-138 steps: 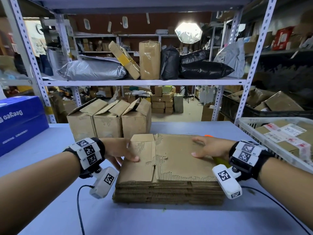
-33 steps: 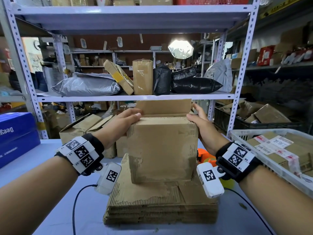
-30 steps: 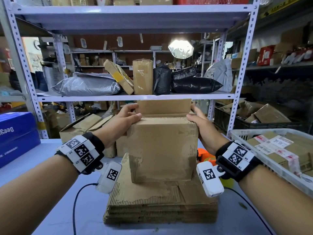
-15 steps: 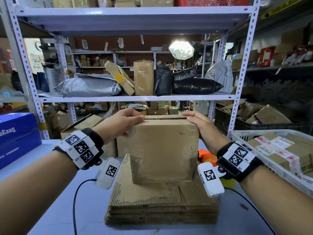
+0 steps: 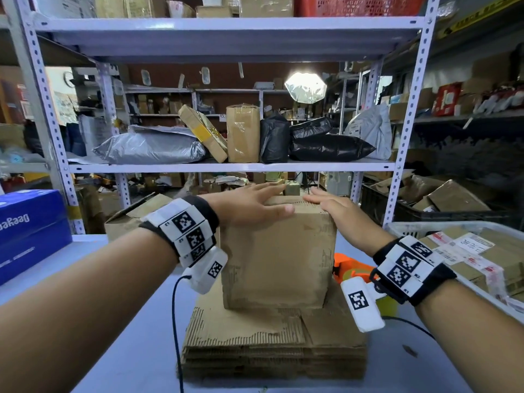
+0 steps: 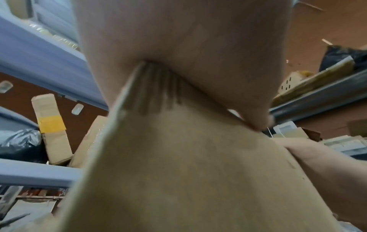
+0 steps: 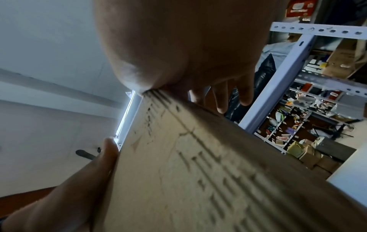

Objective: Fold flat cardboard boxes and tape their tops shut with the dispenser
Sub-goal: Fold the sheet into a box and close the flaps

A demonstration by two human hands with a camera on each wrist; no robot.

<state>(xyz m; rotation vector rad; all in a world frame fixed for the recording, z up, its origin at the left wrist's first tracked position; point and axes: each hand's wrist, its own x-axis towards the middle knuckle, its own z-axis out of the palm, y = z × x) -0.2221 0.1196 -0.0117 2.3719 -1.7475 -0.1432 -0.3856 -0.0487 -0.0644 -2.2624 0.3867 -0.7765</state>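
A folded-up brown cardboard box point(image 5: 278, 256) stands upright on a stack of flat cardboard blanks point(image 5: 275, 344) on the blue table. My left hand point(image 5: 255, 205) lies flat on the box's top left, fingers straight, thumb over the front edge. On the top right, my right hand point(image 5: 331, 205) presses down, fingers stretched out too. The wrist views show each palm on cardboard: left hand point(image 6: 178, 47) on the box point(image 6: 188, 172), right hand point(image 7: 178, 39) on the box point(image 7: 218, 172). An orange tape dispenser point(image 5: 348, 268) lies behind the box's right side, mostly hidden.
A blue carton point(image 5: 28, 228) sits at the table's left. Open brown boxes point(image 5: 133, 219) stand behind the left arm. A white crate point(image 5: 397, 228) of labelled parcels fills the right. A metal shelf rack point(image 5: 226, 167) with parcels rises behind the table.
The back flap that stood up a second ago is folded down. Both hands have slid from the box's top corners inward and now lie flat on its top.
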